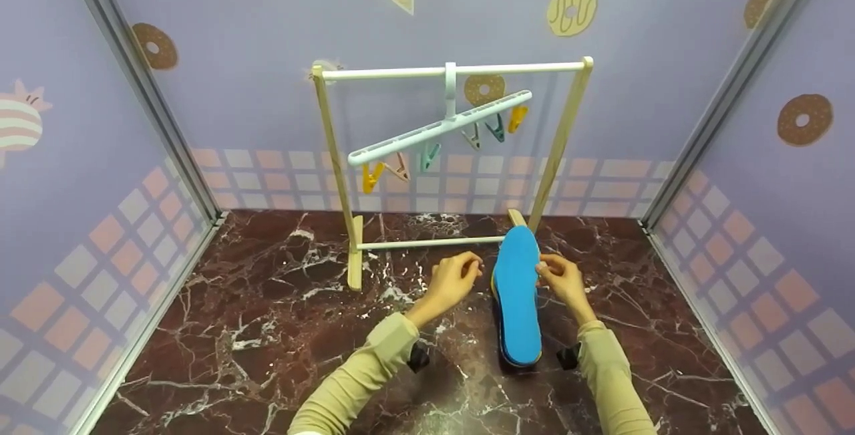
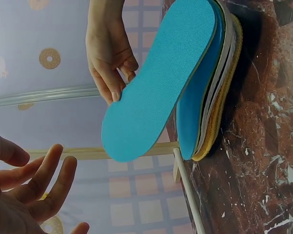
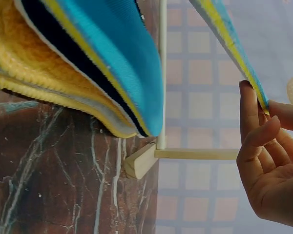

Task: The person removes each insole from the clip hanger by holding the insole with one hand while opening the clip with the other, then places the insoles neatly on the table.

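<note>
A blue shoe insole (image 1: 518,281) is lifted at its far end above a stack of insoles. My right hand (image 1: 562,279) pinches its right edge between thumb and fingers, also seen in the right wrist view, where the insole's edge (image 3: 234,51) shows a yellow layer. Beneath lies the stack (image 2: 200,114), with another blue insole on top and white, dark and fuzzy yellow layers below. To the left of the insole, apart from it, my left hand (image 1: 454,281) hovers with loosely bent fingers. In the left wrist view those fingers (image 2: 46,180) are spread and hold nothing.
Behind the hands stands a wooden rack (image 1: 332,154) with white rods. From its top rod hangs a white hanger (image 1: 407,139), slanted, bearing several coloured clothes pegs (image 1: 371,178). The dark red marbled surface (image 1: 254,328) is bounded by patterned walls (image 1: 728,221).
</note>
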A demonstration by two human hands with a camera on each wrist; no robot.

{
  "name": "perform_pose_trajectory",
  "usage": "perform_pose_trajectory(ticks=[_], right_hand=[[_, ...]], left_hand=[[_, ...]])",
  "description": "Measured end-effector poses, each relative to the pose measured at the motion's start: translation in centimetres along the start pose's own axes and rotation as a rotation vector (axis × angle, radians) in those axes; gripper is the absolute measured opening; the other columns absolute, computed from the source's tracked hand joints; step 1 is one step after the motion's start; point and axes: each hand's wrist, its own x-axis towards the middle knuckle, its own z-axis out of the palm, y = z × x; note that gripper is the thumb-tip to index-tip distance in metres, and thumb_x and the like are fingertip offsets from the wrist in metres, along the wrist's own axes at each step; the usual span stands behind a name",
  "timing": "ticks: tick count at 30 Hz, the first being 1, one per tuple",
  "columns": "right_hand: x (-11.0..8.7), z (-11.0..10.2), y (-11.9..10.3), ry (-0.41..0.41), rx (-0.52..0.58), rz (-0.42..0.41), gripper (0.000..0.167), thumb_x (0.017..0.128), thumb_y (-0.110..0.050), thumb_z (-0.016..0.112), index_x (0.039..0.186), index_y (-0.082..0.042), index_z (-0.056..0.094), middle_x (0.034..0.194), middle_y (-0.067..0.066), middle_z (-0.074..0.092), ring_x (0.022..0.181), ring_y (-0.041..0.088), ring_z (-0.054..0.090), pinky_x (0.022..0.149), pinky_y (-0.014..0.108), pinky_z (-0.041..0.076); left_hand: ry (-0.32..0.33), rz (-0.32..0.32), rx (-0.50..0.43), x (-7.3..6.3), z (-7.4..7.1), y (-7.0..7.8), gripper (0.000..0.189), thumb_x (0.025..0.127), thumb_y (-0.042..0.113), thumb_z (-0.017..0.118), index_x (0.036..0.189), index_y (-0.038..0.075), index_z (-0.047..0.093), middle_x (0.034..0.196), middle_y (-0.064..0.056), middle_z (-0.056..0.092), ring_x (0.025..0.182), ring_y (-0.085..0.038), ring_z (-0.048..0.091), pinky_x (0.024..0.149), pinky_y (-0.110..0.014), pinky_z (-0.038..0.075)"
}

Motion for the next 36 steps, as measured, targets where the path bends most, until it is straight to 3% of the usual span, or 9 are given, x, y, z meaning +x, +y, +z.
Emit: perform_pose_trajectory(ticks=[7, 13, 18, 31, 36], right_hand=[[0.3, 0.2, 1.3, 0.038, -0.078, -0.047, 0.022, 0.083, -0.002, 0.059, 0.104, 0.007, 0.059, 0.081, 0.027, 0.065, 0.051, 0.007, 0.060, 0.045, 0.022, 0.043], [0.5, 0.4, 2.3, 0.082, -0.187, -0.072, 0.023, 0.080, -0.003, 0.062, 0.103, 0.003, 0.062, 0.087, 0.027, 0.065, 0.071, 0.023, 0.065, 0.055, 0.017, 0.044], [0.7, 0.6, 3.0, 0.074, -0.235, -0.069, 0.026, 0.080, -0.003, 0.062, 0.105, 0.005, 0.061, 0.085, 0.028, 0.065, 0.073, 0.035, 0.063, 0.054, 0.018, 0.044], [0.7, 0.8, 4.3, 0.083, -0.320, -0.045, 0.028, 0.081, -0.007, 0.062, 0.108, 0.001, 0.062, 0.088, 0.024, 0.067, 0.073, 0.021, 0.063, 0.057, 0.021, 0.044], [0.6, 1.0, 4.4, 0.093, -0.322, -0.051, 0.030, 0.080, -0.004, 0.063, 0.108, 0.002, 0.061, 0.088, 0.024, 0.066, 0.075, 0.024, 0.064, 0.059, 0.022, 0.045]], left_hand=[[0.001, 0.008, 0.019, -0.4, -0.1, 0.0, 0.017, 0.089, 0.014, 0.049, 0.088, 0.012, 0.066, 0.074, 0.002, 0.070, 0.067, -0.013, 0.065, 0.066, -0.032, 0.044], [-0.020, -0.015, 0.023, -0.9, 0.0, -0.1, 0.017, 0.089, 0.015, 0.049, 0.091, 0.013, 0.065, 0.075, 0.003, 0.070, 0.071, -0.015, 0.065, 0.067, -0.033, 0.041], [-0.025, -0.027, 0.041, -1.3, 0.2, -0.4, 0.017, 0.088, 0.015, 0.049, 0.092, 0.013, 0.065, 0.077, 0.003, 0.071, 0.075, -0.016, 0.065, 0.065, -0.031, 0.038], [-0.007, 0.002, 0.048, -2.0, 0.3, -0.9, 0.015, 0.087, 0.013, 0.050, 0.089, 0.011, 0.065, 0.075, 0.002, 0.070, 0.071, -0.015, 0.065, 0.065, -0.031, 0.039], [-0.004, 0.015, 0.052, -2.2, 0.1, -1.1, 0.015, 0.087, 0.012, 0.051, 0.090, 0.011, 0.065, 0.075, 0.002, 0.070, 0.067, -0.013, 0.065, 0.064, -0.030, 0.041]])
